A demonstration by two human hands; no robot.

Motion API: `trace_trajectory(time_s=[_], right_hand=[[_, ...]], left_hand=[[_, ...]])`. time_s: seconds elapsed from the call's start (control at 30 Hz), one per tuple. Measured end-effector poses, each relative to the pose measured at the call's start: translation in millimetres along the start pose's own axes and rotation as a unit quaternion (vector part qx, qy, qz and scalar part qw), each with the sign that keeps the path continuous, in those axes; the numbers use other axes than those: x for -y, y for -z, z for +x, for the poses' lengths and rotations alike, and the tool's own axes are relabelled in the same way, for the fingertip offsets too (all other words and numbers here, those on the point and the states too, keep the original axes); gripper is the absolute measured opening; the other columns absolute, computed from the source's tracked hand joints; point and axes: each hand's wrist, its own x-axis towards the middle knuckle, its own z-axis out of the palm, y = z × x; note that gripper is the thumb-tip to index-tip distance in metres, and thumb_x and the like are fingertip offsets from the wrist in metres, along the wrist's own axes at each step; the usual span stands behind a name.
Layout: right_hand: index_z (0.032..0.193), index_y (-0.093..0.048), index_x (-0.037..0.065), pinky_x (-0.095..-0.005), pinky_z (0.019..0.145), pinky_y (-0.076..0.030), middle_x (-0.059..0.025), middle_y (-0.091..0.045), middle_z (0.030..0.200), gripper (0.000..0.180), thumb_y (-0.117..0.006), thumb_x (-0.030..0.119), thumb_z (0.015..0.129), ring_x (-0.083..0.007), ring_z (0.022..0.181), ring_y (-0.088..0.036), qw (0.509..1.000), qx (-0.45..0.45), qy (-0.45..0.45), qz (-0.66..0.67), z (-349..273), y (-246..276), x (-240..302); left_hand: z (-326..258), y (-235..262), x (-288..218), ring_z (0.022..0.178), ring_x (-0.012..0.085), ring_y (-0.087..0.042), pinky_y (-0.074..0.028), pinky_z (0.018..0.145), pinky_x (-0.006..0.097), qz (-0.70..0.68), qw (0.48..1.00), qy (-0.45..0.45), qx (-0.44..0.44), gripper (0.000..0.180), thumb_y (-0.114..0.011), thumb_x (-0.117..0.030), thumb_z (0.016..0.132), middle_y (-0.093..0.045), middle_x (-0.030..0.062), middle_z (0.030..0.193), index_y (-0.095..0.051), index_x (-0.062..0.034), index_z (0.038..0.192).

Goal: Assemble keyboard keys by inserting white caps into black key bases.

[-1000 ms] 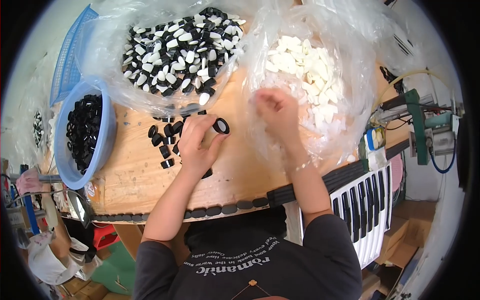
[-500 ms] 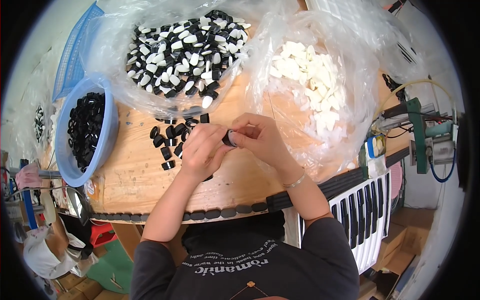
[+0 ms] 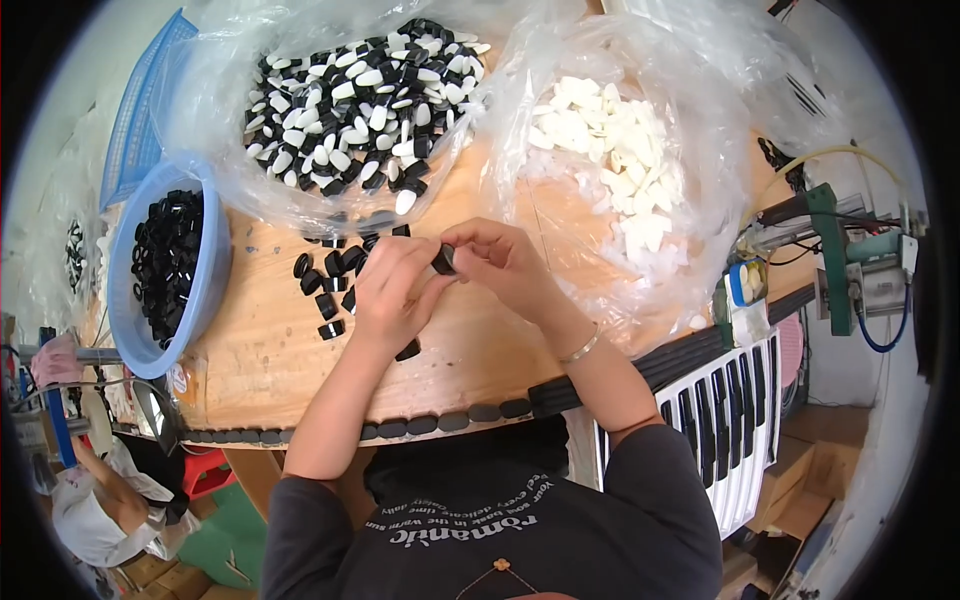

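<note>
A small black oval piece (image 3: 443,260) is pinched between my two hands, above the middle of the wooden table. My left hand (image 3: 392,290) grips it from the left with the fingers curled. My right hand (image 3: 500,268) presses on its right side with thumb and fingers; whether a pale part sits in it is hidden by the fingertips. Loose black ring-like pieces (image 3: 325,284) lie just left of my left hand, and one black piece (image 3: 408,350) lies beneath it. Beyond my right hand, flat cream-white pieces (image 3: 640,180) are heaped in a clear plastic bag.
A large clear bag at the back holds black pieces mixed with white ovals (image 3: 375,110). At left stands a light-blue basin (image 3: 222,270) of black pieces, near a blue mesh basket (image 3: 135,130). Dark padding (image 3: 440,424) lines the table's front edge. A green-framed device (image 3: 825,260) stands right.
Both hands have shifted slightly up and left with the black piece, which has turned so its pale side shows less. A black piece under my left hand shows more.
</note>
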Motion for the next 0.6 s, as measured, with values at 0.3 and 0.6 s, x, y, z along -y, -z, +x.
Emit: trace_trajectory(time_s=[0.3, 0.6], right_hand=[[0.102, -0.064, -0.004, -0.0208, 0.064, -0.051, -0.0047, -0.067, 0.084, 0.021, -0.069, 0.005, 0.083, -0.0078, 0.071, -0.062, 0.995, -0.012, -0.042, -0.093, -2, 9, 20], [0.12, -0.057, -0.002, -0.0257, 0.076, -0.051, -0.0138, -0.066, 0.101, 0.046, -0.073, 0.017, 0.081, -0.0142, 0.083, -0.065, 0.954, -0.162, 0.129, -0.219, 100, -2, 62]], left_hand=[[-5, 24, 9, 0.056, 0.002, -0.047, -0.036, 0.05, 0.019, -0.198, 0.865, 0.399, 0.23, 0.012, -0.066, -0.009, 0.086, -0.057, -0.0027, 0.062, -0.067, 0.0027, 0.082], [-8, 36, 42, 0.054, 0.0025, -0.042, -0.031, 0.051, 0.018, -0.298, 0.843, 0.44, 0.087, 0.021, -0.06, -0.018, 0.093, -0.053, -0.0046, 0.061, -0.067, -0.001, 0.084]])
